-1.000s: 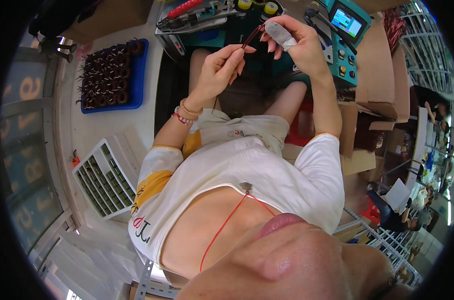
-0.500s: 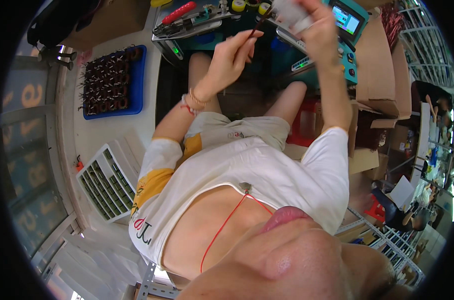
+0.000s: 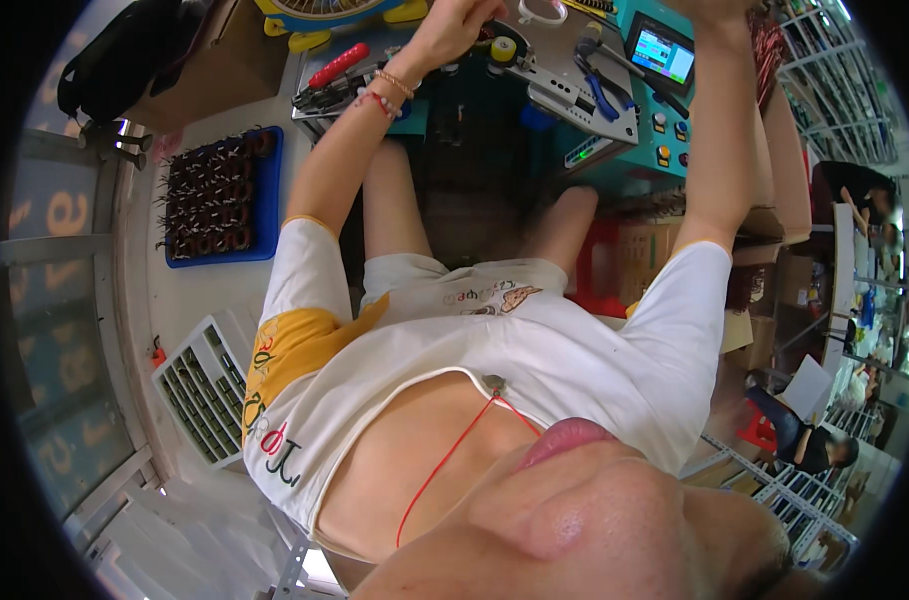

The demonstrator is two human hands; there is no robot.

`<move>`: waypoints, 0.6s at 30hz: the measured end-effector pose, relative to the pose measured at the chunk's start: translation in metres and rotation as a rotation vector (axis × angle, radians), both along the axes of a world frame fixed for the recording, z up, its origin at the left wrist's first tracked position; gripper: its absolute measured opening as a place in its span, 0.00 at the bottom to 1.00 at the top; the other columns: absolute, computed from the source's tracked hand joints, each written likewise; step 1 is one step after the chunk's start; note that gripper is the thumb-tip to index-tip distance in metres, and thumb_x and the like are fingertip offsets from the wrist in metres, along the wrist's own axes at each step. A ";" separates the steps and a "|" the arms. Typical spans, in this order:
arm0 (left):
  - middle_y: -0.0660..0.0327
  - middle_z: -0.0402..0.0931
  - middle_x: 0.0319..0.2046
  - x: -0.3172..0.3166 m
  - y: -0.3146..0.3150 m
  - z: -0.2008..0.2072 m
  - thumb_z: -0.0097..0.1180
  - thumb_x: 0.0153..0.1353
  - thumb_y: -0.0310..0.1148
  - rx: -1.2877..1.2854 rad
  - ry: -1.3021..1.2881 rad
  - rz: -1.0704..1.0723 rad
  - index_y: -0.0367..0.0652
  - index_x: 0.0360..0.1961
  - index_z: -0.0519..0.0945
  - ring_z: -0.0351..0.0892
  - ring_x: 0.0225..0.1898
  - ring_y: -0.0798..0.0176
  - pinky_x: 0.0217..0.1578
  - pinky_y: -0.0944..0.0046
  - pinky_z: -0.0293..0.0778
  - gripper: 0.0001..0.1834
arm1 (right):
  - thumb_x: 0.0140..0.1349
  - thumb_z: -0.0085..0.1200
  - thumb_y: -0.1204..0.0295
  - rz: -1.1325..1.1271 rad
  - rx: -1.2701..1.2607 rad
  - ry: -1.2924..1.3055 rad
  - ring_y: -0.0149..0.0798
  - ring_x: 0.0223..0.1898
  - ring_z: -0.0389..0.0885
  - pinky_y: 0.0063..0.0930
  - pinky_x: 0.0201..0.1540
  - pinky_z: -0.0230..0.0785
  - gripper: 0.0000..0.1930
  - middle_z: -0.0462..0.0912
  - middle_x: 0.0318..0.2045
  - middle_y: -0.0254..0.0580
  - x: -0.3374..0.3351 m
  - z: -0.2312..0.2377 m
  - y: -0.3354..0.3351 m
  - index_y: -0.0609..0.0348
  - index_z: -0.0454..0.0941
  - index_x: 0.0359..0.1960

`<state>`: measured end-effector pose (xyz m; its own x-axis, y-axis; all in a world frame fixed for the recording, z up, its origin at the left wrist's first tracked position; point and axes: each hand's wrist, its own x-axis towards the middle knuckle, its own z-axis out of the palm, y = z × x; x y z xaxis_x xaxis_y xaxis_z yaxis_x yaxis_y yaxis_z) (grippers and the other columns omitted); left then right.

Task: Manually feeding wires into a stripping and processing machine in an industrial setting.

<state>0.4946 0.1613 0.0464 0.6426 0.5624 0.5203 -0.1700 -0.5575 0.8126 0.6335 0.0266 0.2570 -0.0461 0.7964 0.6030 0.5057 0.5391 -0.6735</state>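
My left hand [image 3: 456, 30] reaches forward over the machine at the top, close to a black and yellow roller [image 3: 502, 50]. Its fingers are curled together; whatever is between them is too small to make out. My right hand [image 3: 716, 8] is at the upper edge, past the screen [image 3: 661, 52], with its fingers cut off by the frame. Between the two hands, pliers with blue handles [image 3: 606, 98] lie on a metal plate [image 3: 564, 98] with slots. A red-handled tool [image 3: 339, 66] sits on the machine's left part, beside my left forearm.
On the white table at left, a blue tray [image 3: 267, 215] bears rows of dark coils with pale wire ends. Nearer stands a white tray [image 3: 236, 350] of small dark green parts. Buttons [image 3: 662, 155] line the teal machine. Cardboard boxes [image 3: 774, 150] stand at right; people sit farther off.
Both hands have moved forward and apart. A dark thin strand by my left hand and a pale blurred thing in my right hand no longer show. The pliers have come into sight.
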 end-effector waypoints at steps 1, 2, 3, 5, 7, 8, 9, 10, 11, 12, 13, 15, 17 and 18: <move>0.51 0.79 0.35 -0.001 0.004 -0.012 0.54 0.69 0.32 0.445 -0.308 0.052 0.39 0.45 0.78 0.80 0.33 0.53 0.35 0.59 0.76 0.09 | 0.71 0.53 0.68 0.006 -0.041 0.020 0.21 0.24 0.75 0.17 0.27 0.71 0.08 0.79 0.28 0.30 -0.001 -0.011 0.005 0.61 0.80 0.39; 0.52 0.78 0.37 0.004 -0.004 -0.022 0.54 0.69 0.30 0.456 -0.282 0.174 0.38 0.48 0.77 0.80 0.36 0.57 0.38 0.62 0.76 0.10 | 0.71 0.52 0.71 -0.023 -0.090 0.088 0.22 0.25 0.76 0.19 0.28 0.71 0.08 0.79 0.27 0.30 0.005 -0.025 0.006 0.62 0.80 0.38; 0.54 0.77 0.39 0.005 -0.017 -0.037 0.54 0.69 0.29 0.464 -0.255 0.299 0.37 0.51 0.76 0.81 0.40 0.60 0.41 0.66 0.76 0.12 | 0.70 0.51 0.72 -0.031 -0.094 0.096 0.22 0.24 0.75 0.19 0.27 0.71 0.07 0.79 0.26 0.30 0.013 -0.054 0.010 0.62 0.80 0.38; 0.54 0.75 0.40 -0.014 -0.051 -0.063 0.54 0.69 0.25 0.222 -0.239 0.321 0.36 0.48 0.76 0.78 0.39 0.63 0.41 0.68 0.74 0.09 | 0.68 0.56 0.70 -0.129 -0.429 0.120 0.29 0.38 0.79 0.27 0.39 0.74 0.07 0.79 0.37 0.38 0.018 -0.097 0.011 0.61 0.80 0.39; 0.58 0.76 0.37 -0.025 -0.071 -0.111 0.51 0.70 0.25 -0.102 -0.085 0.281 0.37 0.49 0.76 0.76 0.38 0.70 0.39 0.72 0.73 0.09 | 0.60 0.47 0.81 -0.098 -0.428 -0.107 0.30 0.37 0.83 0.22 0.37 0.77 0.18 0.84 0.40 0.40 0.042 -0.179 0.028 0.61 0.80 0.51; 0.53 0.77 0.38 -0.023 -0.074 -0.132 0.51 0.71 0.31 -0.306 0.046 0.250 0.34 0.51 0.74 0.79 0.39 0.62 0.41 0.66 0.74 0.13 | 0.60 0.48 0.80 -0.155 -0.384 -0.151 0.32 0.37 0.83 0.25 0.39 0.76 0.17 0.84 0.40 0.40 0.047 -0.209 0.032 0.62 0.80 0.50; 0.53 0.77 0.38 -0.021 -0.071 -0.152 0.51 0.71 0.31 -0.312 0.046 0.254 0.34 0.51 0.74 0.79 0.39 0.62 0.41 0.66 0.74 0.13 | 0.60 0.48 0.79 -0.206 -0.341 -0.196 0.34 0.38 0.83 0.27 0.41 0.76 0.16 0.85 0.40 0.41 0.046 -0.227 0.035 0.63 0.80 0.50; 0.46 0.76 0.42 -0.018 -0.062 -0.172 0.53 0.69 0.34 -0.270 0.153 0.349 0.31 0.50 0.75 0.78 0.43 0.51 0.45 0.57 0.73 0.16 | 0.60 0.48 0.79 -0.190 -0.346 -0.199 0.34 0.38 0.83 0.27 0.41 0.76 0.16 0.85 0.40 0.41 0.040 -0.229 0.040 0.63 0.80 0.50; 0.39 0.76 0.45 -0.013 -0.050 -0.185 0.55 0.67 0.37 -0.225 0.259 0.433 0.28 0.49 0.75 0.77 0.47 0.40 0.49 0.48 0.71 0.20 | 0.60 0.49 0.79 -0.219 -0.336 -0.273 0.37 0.40 0.83 0.29 0.44 0.74 0.16 0.84 0.40 0.43 0.036 -0.230 0.042 0.64 0.80 0.49; 0.32 0.73 0.50 -0.011 -0.038 -0.187 0.56 0.66 0.41 -0.264 0.258 0.373 0.24 0.52 0.73 0.72 0.54 0.34 0.56 0.45 0.67 0.26 | 0.60 0.49 0.78 -0.249 -0.325 -0.348 0.39 0.42 0.83 0.31 0.47 0.73 0.15 0.84 0.40 0.44 0.032 -0.230 0.044 0.65 0.80 0.48; 0.32 0.73 0.50 -0.008 -0.031 -0.190 0.56 0.66 0.41 -0.269 0.256 0.376 0.24 0.52 0.73 0.72 0.54 0.34 0.56 0.45 0.67 0.26 | 0.59 0.51 0.77 -0.248 -0.372 -0.329 0.44 0.45 0.82 0.33 0.51 0.70 0.15 0.83 0.41 0.47 0.028 -0.228 0.047 0.65 0.80 0.47; 0.34 0.76 0.47 0.011 -0.029 -0.171 0.56 0.66 0.43 -0.303 0.305 0.304 0.26 0.52 0.74 0.74 0.53 0.35 0.54 0.49 0.69 0.26 | 0.58 0.51 0.77 -0.252 -0.397 -0.373 0.46 0.44 0.82 0.33 0.50 0.71 0.14 0.83 0.41 0.48 0.037 -0.232 0.045 0.65 0.80 0.46; 0.40 0.79 0.42 0.014 -0.026 -0.164 0.53 0.69 0.40 -0.391 0.329 0.240 0.32 0.49 0.76 0.77 0.50 0.40 0.50 0.52 0.71 0.19 | 0.57 0.51 0.78 -0.224 -0.415 -0.419 0.48 0.44 0.81 0.33 0.50 0.71 0.14 0.83 0.41 0.49 0.037 -0.231 0.047 0.65 0.80 0.45; 0.43 0.80 0.41 0.010 -0.021 -0.177 0.50 0.70 0.38 -0.334 0.223 0.171 0.34 0.48 0.77 0.79 0.47 0.42 0.48 0.54 0.72 0.16 | 0.56 0.52 0.78 -0.225 -0.402 -0.431 0.50 0.44 0.81 0.34 0.49 0.71 0.14 0.82 0.41 0.50 0.028 -0.228 0.047 0.64 0.80 0.45</move>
<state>0.5045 0.1404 -0.1304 0.6015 0.7844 0.1513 0.1018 -0.2632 0.9594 0.6618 0.0733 0.0294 -0.0227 0.9754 0.2194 0.8483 0.1349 -0.5121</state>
